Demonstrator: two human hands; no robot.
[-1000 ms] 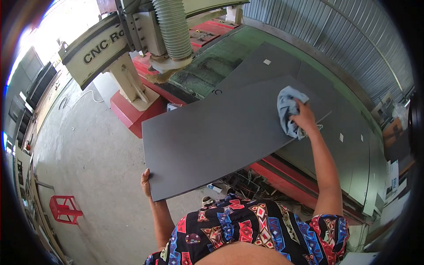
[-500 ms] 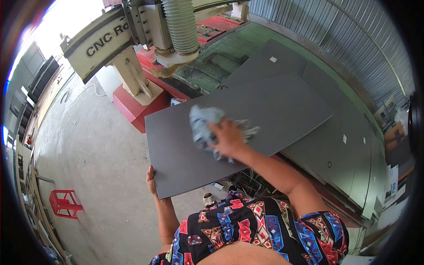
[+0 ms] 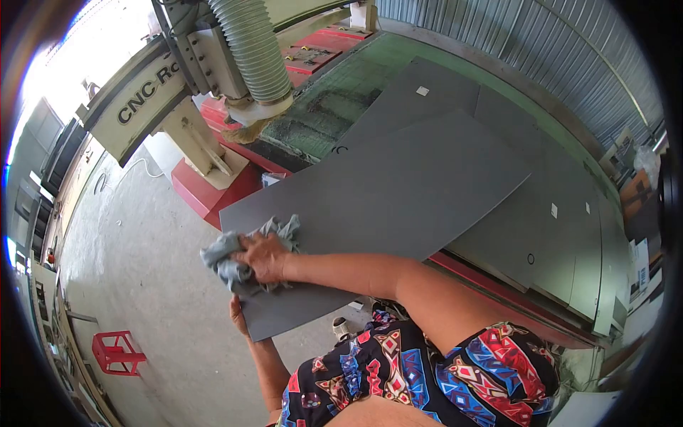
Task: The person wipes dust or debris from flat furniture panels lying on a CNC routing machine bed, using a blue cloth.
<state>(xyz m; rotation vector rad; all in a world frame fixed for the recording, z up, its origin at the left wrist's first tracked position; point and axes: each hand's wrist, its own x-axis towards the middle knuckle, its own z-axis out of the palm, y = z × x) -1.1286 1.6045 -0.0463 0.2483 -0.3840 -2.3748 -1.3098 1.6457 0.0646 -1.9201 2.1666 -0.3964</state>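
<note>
Dark grey and smooth, a long, flat, rectangular panel with a thin, paler edge at its right lies aslant, its far end over other dark grey sheets on a green machine bed and its near end jutting out above a concrete floor. The person's right hand, fingers bent, clasps a crumpled, light blue-grey cloth against the panel's near left end, the cloth spilling past the edge. Just below, the left hand grips the panel's edge near the corner, partly hidden beneath it. The surface looks matte and even in colour. Beyond stands a cream-coloured beam lettered "CNC", beside a ribbed, pale hose.
</note>
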